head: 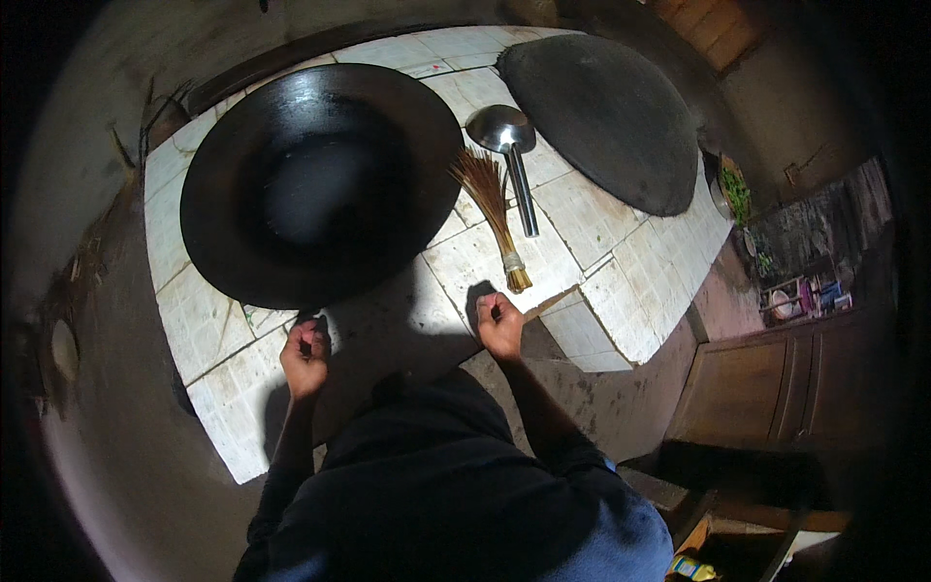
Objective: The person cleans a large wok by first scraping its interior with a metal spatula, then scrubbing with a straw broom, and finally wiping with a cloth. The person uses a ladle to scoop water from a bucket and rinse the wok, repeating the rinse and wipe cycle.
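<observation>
My left hand (305,358) is curled into a loose fist just below the near rim of a large dark wok (320,189). I see nothing in its fingers. My right hand (500,325) is also curled, thumb against the fingers, and looks bare. It hovers near the tied end of a short whisk brush of thin sticks (502,225). A steel ladle (518,171) lies beside the brush, its bowl pointing away from me. The wok sits on the white-tiled stove top (611,291), its inside dark and shiny.
A large round black griddle or lid (611,120) covers the far right of the tiles. Green leaves fill a bowl (734,193) past the right edge. Wooden cabinet doors (742,385) stand at the right. A yellow bottle (691,569) lies at the lower right.
</observation>
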Tool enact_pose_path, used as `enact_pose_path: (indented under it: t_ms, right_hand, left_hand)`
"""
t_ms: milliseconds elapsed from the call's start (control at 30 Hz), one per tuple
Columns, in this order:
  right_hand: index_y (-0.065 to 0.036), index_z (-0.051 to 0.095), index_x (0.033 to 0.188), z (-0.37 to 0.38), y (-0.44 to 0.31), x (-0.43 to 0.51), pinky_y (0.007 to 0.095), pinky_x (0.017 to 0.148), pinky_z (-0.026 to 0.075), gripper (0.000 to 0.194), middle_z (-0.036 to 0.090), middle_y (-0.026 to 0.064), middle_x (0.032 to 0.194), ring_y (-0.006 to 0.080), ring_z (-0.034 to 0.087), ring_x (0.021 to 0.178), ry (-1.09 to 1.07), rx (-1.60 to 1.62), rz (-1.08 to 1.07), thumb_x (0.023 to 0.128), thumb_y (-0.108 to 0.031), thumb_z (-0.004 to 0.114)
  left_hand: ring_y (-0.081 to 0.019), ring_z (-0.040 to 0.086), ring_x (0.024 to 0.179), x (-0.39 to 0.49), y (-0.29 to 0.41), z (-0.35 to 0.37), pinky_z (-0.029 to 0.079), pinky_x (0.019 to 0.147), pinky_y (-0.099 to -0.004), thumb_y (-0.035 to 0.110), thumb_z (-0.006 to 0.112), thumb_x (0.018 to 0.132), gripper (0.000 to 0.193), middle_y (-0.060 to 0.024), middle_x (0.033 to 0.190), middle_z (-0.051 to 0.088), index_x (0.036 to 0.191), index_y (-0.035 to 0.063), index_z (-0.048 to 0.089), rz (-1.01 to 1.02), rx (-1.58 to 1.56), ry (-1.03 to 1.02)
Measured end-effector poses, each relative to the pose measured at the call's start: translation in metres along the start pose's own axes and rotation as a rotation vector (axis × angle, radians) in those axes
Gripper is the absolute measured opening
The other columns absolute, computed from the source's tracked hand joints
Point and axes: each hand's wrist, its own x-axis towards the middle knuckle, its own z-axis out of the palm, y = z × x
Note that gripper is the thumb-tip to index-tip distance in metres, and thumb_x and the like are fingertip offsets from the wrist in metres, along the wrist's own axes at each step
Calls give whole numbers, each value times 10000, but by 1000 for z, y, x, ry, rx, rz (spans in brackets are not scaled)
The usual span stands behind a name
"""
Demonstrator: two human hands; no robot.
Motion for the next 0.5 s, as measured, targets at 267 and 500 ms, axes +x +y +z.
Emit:
enact_pose_path:
  t_ms: [267, 500]
  right_hand:
    - [-18, 580, 772, -16, -13, -12, 306, 555, 433, 223, 534, 52, 605, 106, 473, 577, 48, -82, 89, 915, -173, 651]
    - [-44, 625, 968, -30, -21, -9, 359, 624, 501, 133, 636, 119, 745, 227, 635, 655, 127, -118, 38, 887, -148, 644]
  left_hand:
    - [-79, 525, 742, 1, 2, 3, 447, 700, -232, 94, 591, 957, 92, 13, 793, 553, 995, 10, 594, 62, -61, -62]
    - [-89, 495, 727, 11, -16, 4, 431, 688, -243, 84, 585, 949, 59, 22, 775, 510, 911, 45, 562, 201, -64, -171]
